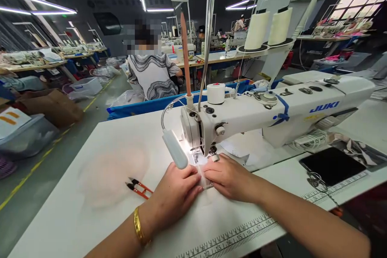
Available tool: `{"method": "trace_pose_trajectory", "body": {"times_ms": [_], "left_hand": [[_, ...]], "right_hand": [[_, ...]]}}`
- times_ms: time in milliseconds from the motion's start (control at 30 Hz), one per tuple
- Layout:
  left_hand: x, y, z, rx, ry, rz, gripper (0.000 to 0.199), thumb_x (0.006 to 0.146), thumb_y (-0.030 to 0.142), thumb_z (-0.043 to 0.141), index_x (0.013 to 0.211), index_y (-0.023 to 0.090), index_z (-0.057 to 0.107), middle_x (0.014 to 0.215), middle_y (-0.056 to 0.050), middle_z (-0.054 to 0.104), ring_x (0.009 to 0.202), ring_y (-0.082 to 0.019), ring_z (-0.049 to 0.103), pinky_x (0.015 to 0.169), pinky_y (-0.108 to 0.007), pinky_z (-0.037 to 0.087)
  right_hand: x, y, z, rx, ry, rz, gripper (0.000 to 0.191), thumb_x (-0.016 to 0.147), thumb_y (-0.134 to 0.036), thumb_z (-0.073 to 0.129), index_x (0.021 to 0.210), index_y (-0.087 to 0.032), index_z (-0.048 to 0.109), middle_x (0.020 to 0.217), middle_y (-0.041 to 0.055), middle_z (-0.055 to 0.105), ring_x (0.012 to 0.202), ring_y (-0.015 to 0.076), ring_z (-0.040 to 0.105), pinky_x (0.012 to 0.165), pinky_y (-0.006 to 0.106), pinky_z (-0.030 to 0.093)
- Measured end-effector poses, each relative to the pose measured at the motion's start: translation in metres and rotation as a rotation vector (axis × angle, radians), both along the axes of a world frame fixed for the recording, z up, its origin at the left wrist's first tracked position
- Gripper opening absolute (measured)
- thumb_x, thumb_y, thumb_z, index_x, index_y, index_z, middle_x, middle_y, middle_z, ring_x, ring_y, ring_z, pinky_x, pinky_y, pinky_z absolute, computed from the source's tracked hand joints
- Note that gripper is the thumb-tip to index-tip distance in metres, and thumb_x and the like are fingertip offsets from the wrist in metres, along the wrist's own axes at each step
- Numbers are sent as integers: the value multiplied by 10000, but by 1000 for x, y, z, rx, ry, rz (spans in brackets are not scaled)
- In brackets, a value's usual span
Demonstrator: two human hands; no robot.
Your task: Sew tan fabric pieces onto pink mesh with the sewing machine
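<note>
Both hands are at the needle area of a white JUKI sewing machine (236, 113), just in front of its presser foot (196, 158). My left hand (178, 187), fingers bent and close together, presses a thin sheer fabric (203, 181) from the left. From the right, my right hand (229, 175) pinches the same fabric, its fingers curled by the machine's needle plate. The fabric is almost see-through, so its edges are hard to make out. Orange thread snips (139, 188) lie left of my left wrist. A lit lamp (175, 149) hangs above my left fingers.
A pale sheer piece (113, 173) spreads over the white table (75, 217) at left. A dark phone-like slab (334, 166) lies at right, above a printed ruler strip (236, 237). Thread cones (256, 30) stand behind. A person (152, 72) sits ahead.
</note>
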State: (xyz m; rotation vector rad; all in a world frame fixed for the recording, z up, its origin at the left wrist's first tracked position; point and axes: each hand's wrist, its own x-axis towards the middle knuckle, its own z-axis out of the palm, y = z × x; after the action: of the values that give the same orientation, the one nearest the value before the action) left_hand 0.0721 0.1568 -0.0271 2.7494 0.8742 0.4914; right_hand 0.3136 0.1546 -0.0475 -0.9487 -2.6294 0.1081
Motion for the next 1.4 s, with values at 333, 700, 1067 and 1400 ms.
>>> {"method": "trace_pose_trajectory", "body": {"times_ms": [333,700,1067,1400], "left_hand": [[1,-1,1,45,13,27,190,1013,206,523,1071,235,702,1040,-56,732,898,-220,673,737,-362,461],[-1,7,2,85,-2,63,183,1010,190,502,1041,196,683,1109,-77,722,941,-236,669,844,-409,470],[0,-2,-2,108,-5,2,248,1021,136,476,1023,228,707,933,-30,716,835,-195,627,764,-376,396],[0,5,-3,112,-46,46,282,1030,122,430,869,189,651,975,-47,720,811,-177,637,752,-356,414]], "right_hand": [[-1,-1,2,-23,-16,-30,156,864,-60,551,847,-208,599,861,21,652,801,206,480,754,344,358],[-3,5,-4,-24,36,-81,331,900,-48,516,1145,-221,657,1061,76,703,975,252,547,850,375,418],[-1,-1,0,1,35,12,158,850,-67,527,848,-190,626,906,24,669,799,196,468,767,343,358],[0,1,-3,14,60,-39,234,880,-48,521,997,-208,647,985,60,696,876,227,523,791,352,388]]}}
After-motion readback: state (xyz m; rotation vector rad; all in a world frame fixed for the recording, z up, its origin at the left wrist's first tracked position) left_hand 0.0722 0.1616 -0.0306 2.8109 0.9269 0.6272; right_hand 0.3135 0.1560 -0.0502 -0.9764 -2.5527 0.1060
